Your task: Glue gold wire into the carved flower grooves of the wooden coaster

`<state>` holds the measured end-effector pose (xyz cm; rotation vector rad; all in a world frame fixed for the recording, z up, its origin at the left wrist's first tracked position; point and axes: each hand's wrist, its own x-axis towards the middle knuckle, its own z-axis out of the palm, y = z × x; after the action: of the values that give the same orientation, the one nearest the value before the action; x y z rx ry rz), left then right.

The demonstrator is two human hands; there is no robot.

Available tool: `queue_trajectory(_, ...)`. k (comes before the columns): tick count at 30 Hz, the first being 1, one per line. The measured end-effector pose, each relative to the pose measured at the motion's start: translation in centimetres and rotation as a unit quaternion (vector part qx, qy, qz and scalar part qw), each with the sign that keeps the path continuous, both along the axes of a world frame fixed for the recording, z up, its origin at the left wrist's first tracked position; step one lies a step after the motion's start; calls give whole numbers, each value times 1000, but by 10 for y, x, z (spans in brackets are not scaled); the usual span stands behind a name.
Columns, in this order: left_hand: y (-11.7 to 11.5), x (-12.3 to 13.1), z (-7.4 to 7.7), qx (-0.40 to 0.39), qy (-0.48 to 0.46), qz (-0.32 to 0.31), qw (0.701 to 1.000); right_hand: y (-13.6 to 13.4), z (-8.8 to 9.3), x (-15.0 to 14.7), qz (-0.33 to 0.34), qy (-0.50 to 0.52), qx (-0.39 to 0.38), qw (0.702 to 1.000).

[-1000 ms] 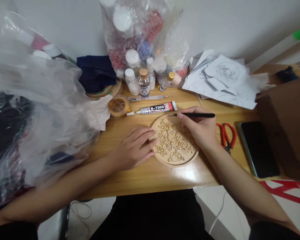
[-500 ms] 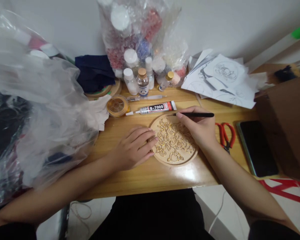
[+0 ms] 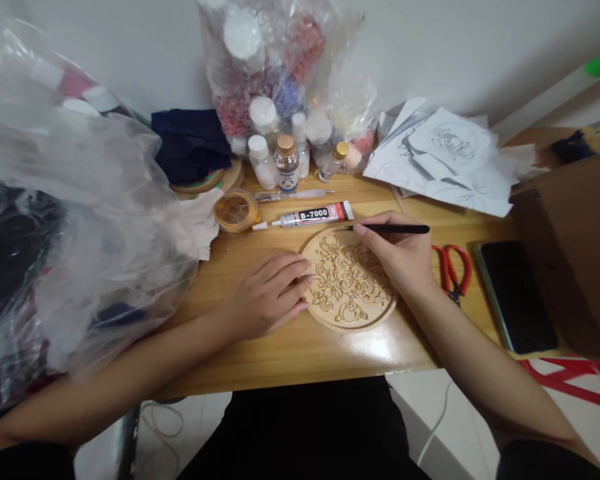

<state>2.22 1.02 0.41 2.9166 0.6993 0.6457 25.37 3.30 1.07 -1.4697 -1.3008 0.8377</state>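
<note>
A round wooden plaque (image 3: 353,321) with a raised rim lies on the table, its face covered in a floral pattern of gold wire. My left hand (image 3: 267,297) rests against its left edge, fingers stretched out and touching the rim. Over the upper right of the plaque, my right hand (image 3: 403,257) pinches slim black tweezers (image 3: 405,229) between thumb and fingers. The tweezers lie nearly level, tip pointing left near the top rim. Just behind the plaque is a B-7000 glue tube (image 3: 313,215), and left of that a spool of gold wire (image 3: 236,211).
Red-handled pliers (image 3: 453,270) and a phone (image 3: 517,297) lie to the right, beside a cardboard box (image 3: 575,247). Small bottles (image 3: 287,163), a clear pen-like tool (image 3: 295,195) and printed papers (image 3: 440,157) are at the back. Plastic bags (image 3: 105,247) crowd the left.
</note>
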Motion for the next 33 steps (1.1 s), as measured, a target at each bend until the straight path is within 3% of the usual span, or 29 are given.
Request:
queue_trajectory(16, -3, 0, -6, -3, 14, -4, 1000, 0, -1, 1, 5, -1, 8, 1000)
queue_trajectory(33, -1, -2, -5, -38, -42, 20, 998, 0, -1, 0, -2, 0, 7, 1000)
